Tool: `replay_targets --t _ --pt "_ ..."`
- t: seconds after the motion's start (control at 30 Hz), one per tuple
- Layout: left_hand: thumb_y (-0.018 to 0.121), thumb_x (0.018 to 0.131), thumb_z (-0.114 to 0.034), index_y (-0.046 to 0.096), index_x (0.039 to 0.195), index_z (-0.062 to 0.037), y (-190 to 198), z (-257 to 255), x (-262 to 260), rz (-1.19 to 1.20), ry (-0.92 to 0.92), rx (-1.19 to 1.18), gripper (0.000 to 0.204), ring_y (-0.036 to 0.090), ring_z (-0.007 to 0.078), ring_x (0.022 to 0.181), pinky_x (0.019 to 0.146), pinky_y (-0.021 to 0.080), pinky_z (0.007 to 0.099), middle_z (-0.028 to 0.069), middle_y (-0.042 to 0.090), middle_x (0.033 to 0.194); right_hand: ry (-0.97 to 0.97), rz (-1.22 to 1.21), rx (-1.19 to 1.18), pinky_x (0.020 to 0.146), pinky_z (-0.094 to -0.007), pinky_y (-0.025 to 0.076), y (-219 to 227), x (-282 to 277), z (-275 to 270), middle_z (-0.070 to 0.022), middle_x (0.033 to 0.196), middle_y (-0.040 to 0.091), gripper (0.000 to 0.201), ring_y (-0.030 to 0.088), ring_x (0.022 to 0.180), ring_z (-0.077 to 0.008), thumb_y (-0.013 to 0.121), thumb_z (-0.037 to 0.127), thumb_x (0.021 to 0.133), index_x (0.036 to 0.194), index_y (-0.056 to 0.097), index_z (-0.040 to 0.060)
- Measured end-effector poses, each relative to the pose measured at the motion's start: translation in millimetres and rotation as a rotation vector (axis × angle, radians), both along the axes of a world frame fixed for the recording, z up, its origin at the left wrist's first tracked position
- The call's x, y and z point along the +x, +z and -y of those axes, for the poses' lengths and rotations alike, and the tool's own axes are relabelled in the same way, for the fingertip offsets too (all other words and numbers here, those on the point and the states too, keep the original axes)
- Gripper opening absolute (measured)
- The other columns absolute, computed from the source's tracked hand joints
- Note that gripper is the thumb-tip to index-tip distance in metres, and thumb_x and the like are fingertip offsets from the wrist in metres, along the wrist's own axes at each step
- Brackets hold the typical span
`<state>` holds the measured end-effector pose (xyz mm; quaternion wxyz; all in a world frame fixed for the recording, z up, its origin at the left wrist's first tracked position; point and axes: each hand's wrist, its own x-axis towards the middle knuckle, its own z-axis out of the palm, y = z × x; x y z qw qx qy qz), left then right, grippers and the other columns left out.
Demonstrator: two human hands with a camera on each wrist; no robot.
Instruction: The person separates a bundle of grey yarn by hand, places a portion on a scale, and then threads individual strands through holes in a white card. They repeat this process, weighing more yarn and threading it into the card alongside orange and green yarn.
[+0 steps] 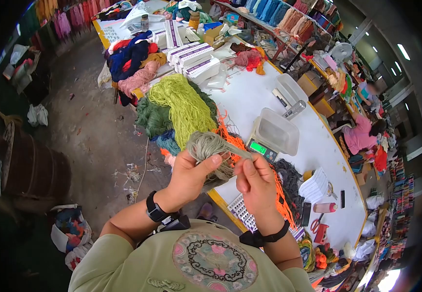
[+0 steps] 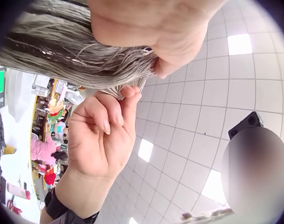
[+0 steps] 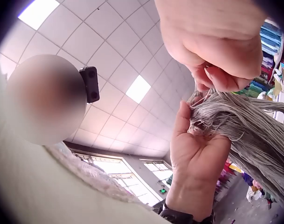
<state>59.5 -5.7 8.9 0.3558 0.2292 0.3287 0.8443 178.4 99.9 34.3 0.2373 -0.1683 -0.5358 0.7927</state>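
Note:
A hank of grey yarn [image 1: 205, 146] is held up in front of the chest, over the table's near edge. My left hand [image 1: 187, 177] grips the bundle, thumb across its front. Fingertips of my right hand [image 1: 258, 184] pinch strands drawn out from the bundle toward the right. Seen from the left wrist, the grey strands [image 2: 62, 51] run under the left hand [image 2: 151, 25], and the right hand [image 2: 102, 133] has its fingers curled at their looped end. In the right wrist view the left palm [image 3: 198, 156] cradles the yarn [image 3: 240, 116] just below the right hand [image 3: 216, 46].
Lime-green yarn [image 1: 184, 102] and orange yarn [image 1: 281, 194] lie by the hands. A scale [image 1: 262, 149] with a lit display bears a clear plastic tub [image 1: 279, 131]. White boxes [image 1: 191, 56], red scissors [image 1: 316, 223] and a pink bottle [image 1: 324, 208] are on the white table [image 1: 240, 97]. A rusty barrel [image 1: 35, 165] stands left.

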Motion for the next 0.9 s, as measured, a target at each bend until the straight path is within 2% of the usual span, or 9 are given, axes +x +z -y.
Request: replay_targets --t 0.07,0.13,0.17,0.23,0.3,0.43,0.73,0.8,0.9 --pt "0.061 0.093 -0.01 0.062 0.106 -0.0017 -0.6 0.3 -0.1 0.076 0.019 0.001 0.016 0.06 0.0127 0.094 0.084 0.049 0.0293 0.0052 0.065 0.101 0.011 -0.041 -0.094 0.046 -0.0182 0.029 -1.3 2.5 -5.4 -0.0007 0.08 0.056 0.017 0.036 0.051 -0.0033 0.05 0.021 0.1 0.092 0.053 0.0069" --pt "0.058 0.093 -0.009 0.061 0.106 -0.0018 -4.9 0.8 -5.5 0.11 -0.092 0.166 0.015 0.06 0.016 0.099 0.09 0.048 0.0332 0.007 0.064 0.104 0.021 -0.081 -0.189 0.046 -0.0184 0.029 -1.4 3.2 -6.3 -0.0009 0.08 0.055 0.017 0.036 0.05 -0.0038 0.049 0.021 0.1 0.091 0.052 0.0072" --pt "0.058 0.093 -0.009 0.061 0.106 -0.0018 -7.4 -0.7 -6.9 0.11 -0.092 0.166 0.015 0.06 0.016 0.099 0.09 0.048 0.0332 0.007 0.064 0.104 0.047 -0.067 -0.24 0.046 -0.0184 0.029 -1.3 2.9 -5.0 -0.0009 0.079 0.054 0.017 0.036 0.05 -0.0042 0.049 0.021 0.1 0.091 0.052 0.0074" --pt "0.054 0.094 -0.012 0.058 0.112 -0.0007 -10.7 -3.5 -8.6 0.106 -0.053 0.212 0.022 0.06 0.0214 0.101 0.091 0.051 0.041 0.01 0.062 0.104 0.073 -0.053 -0.29 0.046 -0.0184 0.03 -3.1 3.0 -3.1 -0.001 0.078 0.053 0.017 0.036 0.05 -0.0045 0.048 0.021 0.101 0.091 0.053 0.0076" --pt "0.054 0.094 -0.012 0.058 0.111 -0.0003 -9.1 -2.8 -10.1 0.095 -0.068 0.181 0.021 0.059 0.0208 0.101 0.091 0.051 0.0399 0.0099 0.061 0.103 0.135 -0.028 -0.264 0.047 -0.0192 0.031 -7.9 2.9 -2.8 -0.0006 0.079 0.052 0.018 0.036 0.05 -0.0055 0.048 0.023 0.101 0.092 0.052 0.0081" --pt "0.057 0.093 -0.008 0.061 0.105 -0.0014 -6.0 -2.9 -7.6 0.124 -0.079 0.167 0.014 0.061 0.0184 0.1 0.09 0.049 0.0357 0.0079 0.065 0.101 0.078 -0.029 -0.293 0.047 -0.0182 0.03 -1.6 7.5 -6.5 -0.0013 0.078 0.052 0.017 0.036 0.051 -0.0049 0.048 0.019 0.101 0.091 0.052 0.0062" --pt "0.058 0.094 -0.01 0.061 0.109 -0.0017 -7.0 -4.3 -3.6 0.093 -0.14 0.144 0.017 0.06 0.0164 0.098 0.089 0.048 0.0342 0.007 0.065 0.102 0.059 -0.08 -0.261 0.047 -0.0185 0.03 2.2 17.0 -12.7 -0.0007 0.077 0.05 0.015 0.036 0.051 -0.0045 0.049 0.019 0.1 0.09 0.05 0.007" --pt "0.057 0.093 -0.011 0.059 0.109 -0.0011 -8.0 -4.7 -3.5 0.074 -0.134 0.128 0.019 0.06 0.0181 0.097 0.09 0.049 0.0366 0.0079 0.063 0.102 0.129 -0.099 -0.216 0.047 -0.0183 0.03 0.6 18.2 -11.7 -0.0007 0.077 0.05 0.016 0.035 0.051 -0.0044 0.049 0.019 0.1 0.089 0.05 0.0072" --pt "0.057 0.092 -0.012 0.058 0.108 -0.0006 -8.7 -3.8 -4.4 0.05 -0.134 0.124 0.02 0.06 0.0198 0.096 0.09 0.049 0.0383 0.0088 0.062 0.101 0.051 -0.08 -0.198 0.047 -0.0181 0.029 6.0 18.4 -10.1 0.0002 0.076 0.049 0.017 0.034 0.05 -0.0038 0.05 0.019 0.1 0.088 0.049 0.0082"
